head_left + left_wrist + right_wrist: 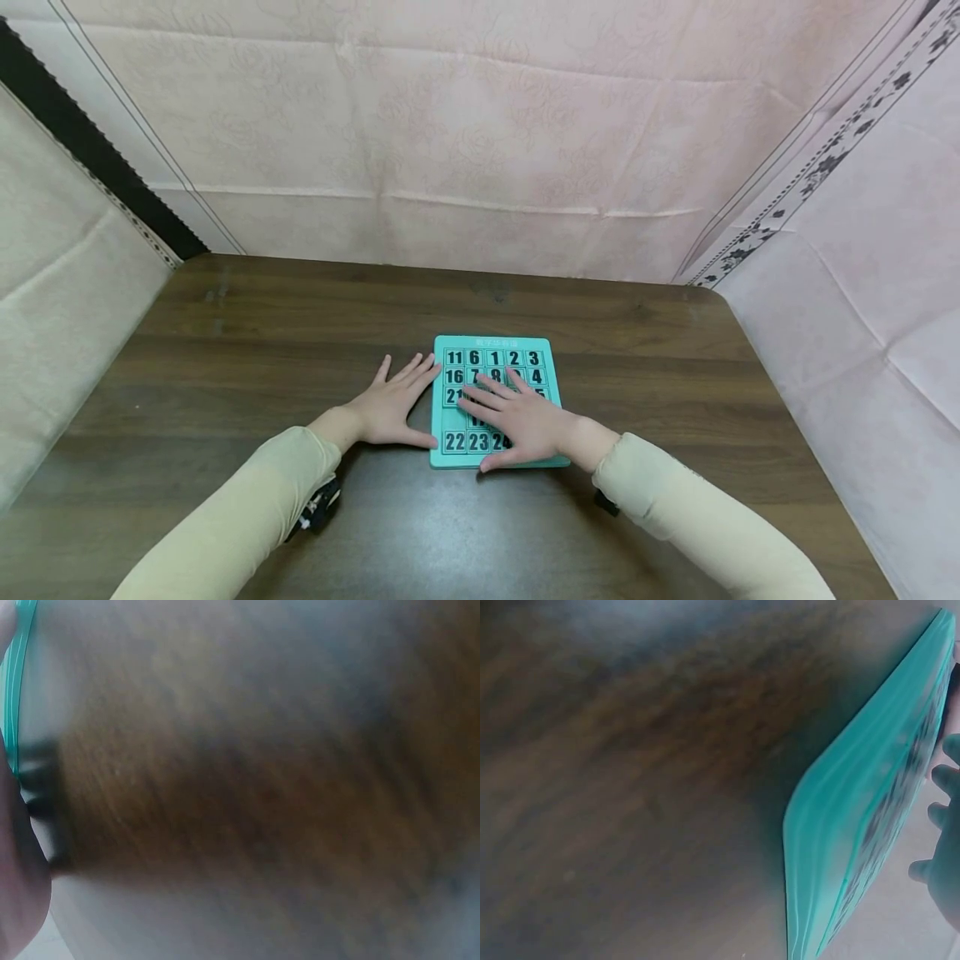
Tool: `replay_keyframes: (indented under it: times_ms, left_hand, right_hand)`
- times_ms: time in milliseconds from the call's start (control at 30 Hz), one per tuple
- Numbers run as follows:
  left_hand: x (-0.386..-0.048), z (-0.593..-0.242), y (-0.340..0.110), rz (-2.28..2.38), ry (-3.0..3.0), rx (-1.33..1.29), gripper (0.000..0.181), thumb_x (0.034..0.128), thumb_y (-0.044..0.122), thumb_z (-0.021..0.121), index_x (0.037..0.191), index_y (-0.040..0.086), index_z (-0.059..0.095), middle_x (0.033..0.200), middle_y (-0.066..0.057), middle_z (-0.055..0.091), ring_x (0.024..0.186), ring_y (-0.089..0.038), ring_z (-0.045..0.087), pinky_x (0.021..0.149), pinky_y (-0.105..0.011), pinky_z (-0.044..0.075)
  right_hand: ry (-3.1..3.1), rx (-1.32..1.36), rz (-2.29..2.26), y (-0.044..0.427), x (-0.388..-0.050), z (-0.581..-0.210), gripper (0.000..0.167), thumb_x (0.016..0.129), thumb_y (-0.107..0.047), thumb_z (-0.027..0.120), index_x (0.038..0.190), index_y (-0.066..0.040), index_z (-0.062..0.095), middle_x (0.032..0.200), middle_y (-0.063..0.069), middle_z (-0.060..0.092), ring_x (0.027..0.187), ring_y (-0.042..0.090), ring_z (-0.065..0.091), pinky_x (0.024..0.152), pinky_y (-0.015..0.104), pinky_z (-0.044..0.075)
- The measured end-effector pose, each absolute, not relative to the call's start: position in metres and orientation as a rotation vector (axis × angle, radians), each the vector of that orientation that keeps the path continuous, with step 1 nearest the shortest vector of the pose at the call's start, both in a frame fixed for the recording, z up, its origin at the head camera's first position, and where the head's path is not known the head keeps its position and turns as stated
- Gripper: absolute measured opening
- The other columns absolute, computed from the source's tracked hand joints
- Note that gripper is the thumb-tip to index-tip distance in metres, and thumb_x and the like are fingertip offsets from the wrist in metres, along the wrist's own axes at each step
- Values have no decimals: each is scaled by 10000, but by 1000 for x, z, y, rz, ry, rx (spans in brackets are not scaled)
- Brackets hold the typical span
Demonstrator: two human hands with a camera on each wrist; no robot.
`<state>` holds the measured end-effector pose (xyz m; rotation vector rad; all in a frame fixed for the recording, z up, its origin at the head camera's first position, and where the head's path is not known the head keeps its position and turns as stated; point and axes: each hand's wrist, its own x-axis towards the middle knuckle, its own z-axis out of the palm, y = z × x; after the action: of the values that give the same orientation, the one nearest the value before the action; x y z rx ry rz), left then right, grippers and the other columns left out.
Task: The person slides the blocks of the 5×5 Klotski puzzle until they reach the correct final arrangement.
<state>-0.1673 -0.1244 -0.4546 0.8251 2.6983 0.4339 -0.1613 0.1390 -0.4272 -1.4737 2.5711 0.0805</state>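
head: the teal number board [487, 358] lies on the table [300, 333] at six o'clock; the left hand [390, 412], fingers spread, is at its nine; the right hand [527, 422], fingers apart, is over its four. left wrist: board edge at ten. right wrist: board at three.

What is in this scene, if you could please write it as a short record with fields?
object: turquoise sliding number puzzle, flat on the table
top row: 11, 6, 1, 2, 3
left hand: fingers spread, at the puzzle's left edge
right hand: fingers spread above the grid, hiding several numbers
surface: wood-grain table
backdrop: pale patterned sheeting
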Motion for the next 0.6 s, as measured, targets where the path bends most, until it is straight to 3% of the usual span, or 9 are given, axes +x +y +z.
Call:
replay_keyframes:
  times_ms: [233, 600]
  left_hand:
    - [-167, -454, -124, 442, 2690, 828, 1090, 733, 766, 525, 1523, 159, 83, 1592, -37, 20, 1470, -254, 16, 1112, -610, -59]
    - [-168, -454, -124, 437, 2696, 823, 1096, 725, 778, 519, 1523, 159, 94, 1593, -38, 30, 1470, -256, 22, 1110, -617, -50]
  right_hand:
    - [2547, -1408, 152, 133, -167, -432, 872, 842, -727, 373, 1518, -234, 125, 1591, -35, 83, 1470, 212, 70, 1152, 549, 68]
    - [2531, -1426, 117, 134, -160, -431, 866, 833, -733, 392, 1514, -257, 148, 1584, -64, 115, 1471, 206, 46, 1152, 550, 30]
